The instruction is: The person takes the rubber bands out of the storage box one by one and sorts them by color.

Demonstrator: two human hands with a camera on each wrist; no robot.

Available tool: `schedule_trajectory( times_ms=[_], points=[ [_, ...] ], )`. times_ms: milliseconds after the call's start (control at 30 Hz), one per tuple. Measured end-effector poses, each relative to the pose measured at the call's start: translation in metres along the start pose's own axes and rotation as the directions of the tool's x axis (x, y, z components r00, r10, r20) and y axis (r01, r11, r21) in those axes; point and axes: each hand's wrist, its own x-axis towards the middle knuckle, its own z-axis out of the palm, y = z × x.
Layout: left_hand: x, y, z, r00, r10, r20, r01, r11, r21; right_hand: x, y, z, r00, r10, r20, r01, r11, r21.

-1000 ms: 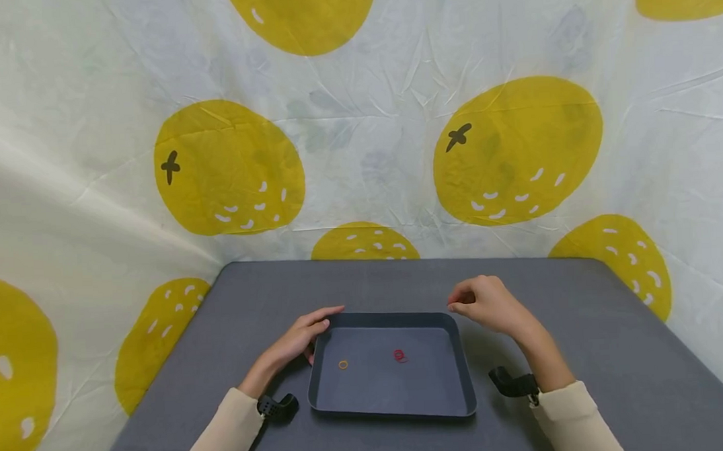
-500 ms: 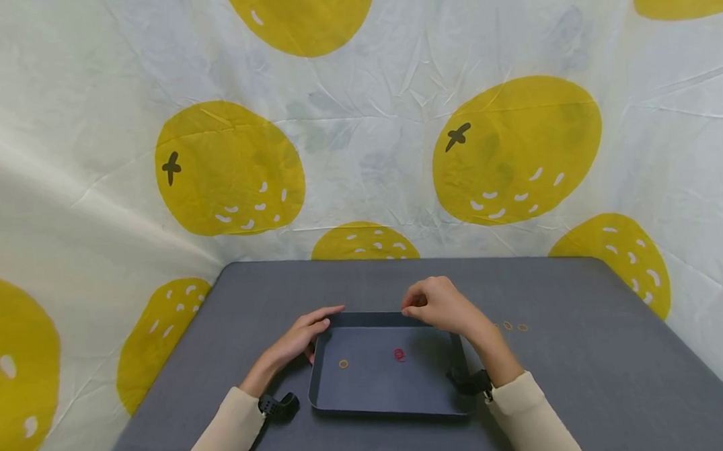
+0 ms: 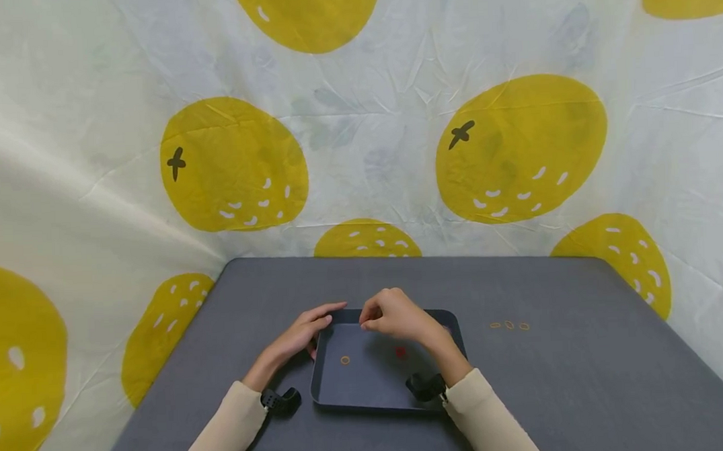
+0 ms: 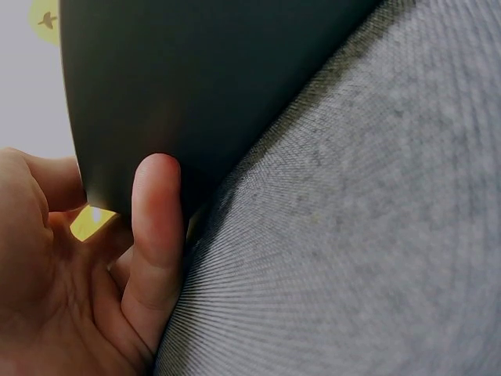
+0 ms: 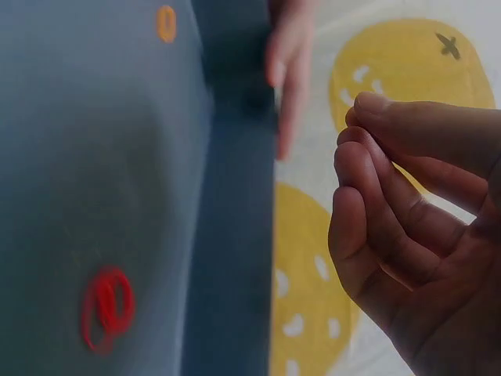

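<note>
In the head view, a dark grey tray [image 3: 375,408] lies on the table. My left hand [image 3: 300,337] grips its far left corner, thumb over the rim and fingers along the outside. A finger [image 4: 156,211] presses the outer wall in the left wrist view. Above the tray's far part hovers my right hand [image 3: 395,313], thumb and fingertips pinched together. Whether something thin is between those tips [image 5: 362,110] cannot be seen. Inside the tray are a yellow rubber band [image 3: 345,361] at the left and a clump of red rubber bands [image 5: 109,305] near the middle.
Three yellow rubber bands [image 3: 508,325] lie in a row on the grey table [image 3: 586,370], right of the tray. Behind the table hangs a pale curtain [image 3: 371,158] printed with yellow fruit. A dark wrist camera [image 3: 426,387] hangs over the tray.
My right hand has moved left from beyond the tray's right corner to above its far side, uncovering the yellow bands on the table. The left hand stays at the corner.
</note>
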Motion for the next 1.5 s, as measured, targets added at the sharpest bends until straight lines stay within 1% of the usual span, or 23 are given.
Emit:
schedule_trajectory(
  times_ms=[133, 300, 400, 667, 800, 1133, 1367, 1500],
  points=[
    [0.0, 0.0, -0.001, 1.0, 0.005, -0.005, -0.005, 1.0, 0.003, 0.008, -0.002, 0.015, 0.999, -0.01, 0.043, 0.01, 1.0, -0.01],
    [0.001, 0.0, -0.001, 1.0, -0.002, -0.011, 0.002, 1.0, 0.017, 0.015, -0.001, 0.031, 0.993, 0.004, 0.117, -0.002, 1.0, -0.017],
    [0.002, 0.0, -0.002, 1.0, 0.004, -0.007, -0.004, 1.0, 0.028, 0.017, 0.0, 0.037, 0.99, 0.013, 0.14, -0.011, 1.0, -0.014],
    [0.002, 0.001, -0.003, 1.0, 0.009, -0.001, -0.009, 1.0, 0.027, 0.022, 0.005, 0.045, 0.98, -0.042, 0.193, 0.042, 0.999, 0.006],
    [0.003, 0.0, -0.003, 1.0, 0.008, 0.002, -0.008, 1.0, 0.022, 0.025, 0.01, 0.048, 0.976, -0.056, 0.211, 0.053, 0.998, 0.021],
    [0.004, -0.002, -0.003, 1.0, 0.02, 0.0, -0.02, 0.999, 0.025, 0.028, 0.017, 0.055, 0.97, -0.06, 0.237, 0.053, 0.998, 0.037],
    [0.003, -0.003, -0.003, 1.0, 0.021, 0.001, -0.021, 1.0, 0.024, 0.027, 0.017, 0.055, 0.969, -0.064, 0.24, 0.063, 0.998, 0.01],
    [0.002, -0.001, -0.003, 1.0, 0.023, -0.002, -0.023, 0.999, 0.023, 0.027, 0.017, 0.055, 0.968, -0.076, 0.238, 0.078, 0.997, -0.001]
  ],
)
